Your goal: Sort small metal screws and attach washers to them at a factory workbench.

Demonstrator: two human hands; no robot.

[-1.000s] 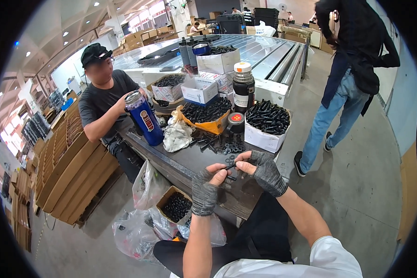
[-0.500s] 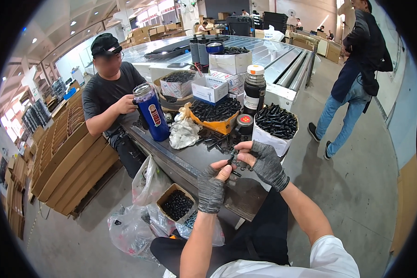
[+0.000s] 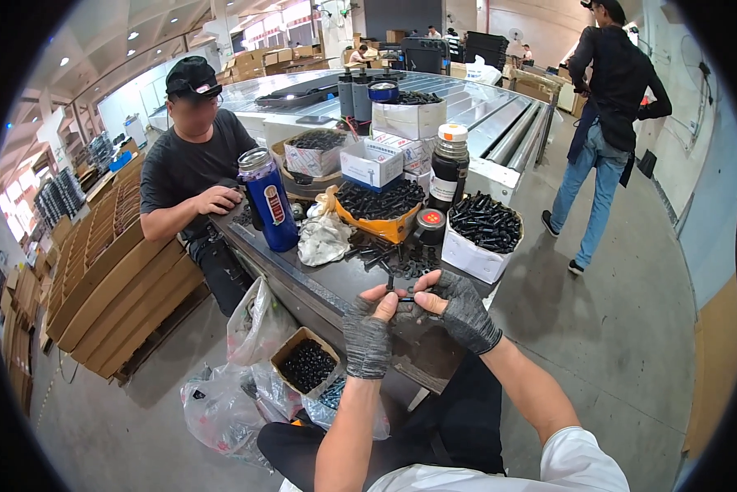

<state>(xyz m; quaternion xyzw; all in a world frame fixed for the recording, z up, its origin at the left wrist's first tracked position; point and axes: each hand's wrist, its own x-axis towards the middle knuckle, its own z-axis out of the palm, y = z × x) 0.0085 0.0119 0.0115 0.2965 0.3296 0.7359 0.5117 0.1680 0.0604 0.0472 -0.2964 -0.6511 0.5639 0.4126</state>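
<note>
Head view: we look down past our forearms at a crowded bench in a large workshop
Silver platform: a broad slatted metal surface stretching away behind the bench
Brown cardboard stack: many layers piled up to our left
Co-worker: at the bench's left side in a dark T-shirt and black cap, one arm extended to its edge
Standing person: off to our right, turned mostly away, in a black top and blue jeans
Orange-edged container: mid-bench, heaped with black parts
White carton: near the bench's right edge, full of similar parts
Blue flask: upright, near the co-worker
White cloth: crumpled between flask and container
Left hand: grey fingerless glove, thumb and fingers pinching one end of a small black rod
Right hand: matching glove, thumb and forefinger pinching the other end
Rod's place: level between the two hands' fingertips, over the near part of the bench
Second black piece: points upward beside the left fingertips; we cannot tell whether it is held
Dark rings: scattered just beyond our hands
</note>
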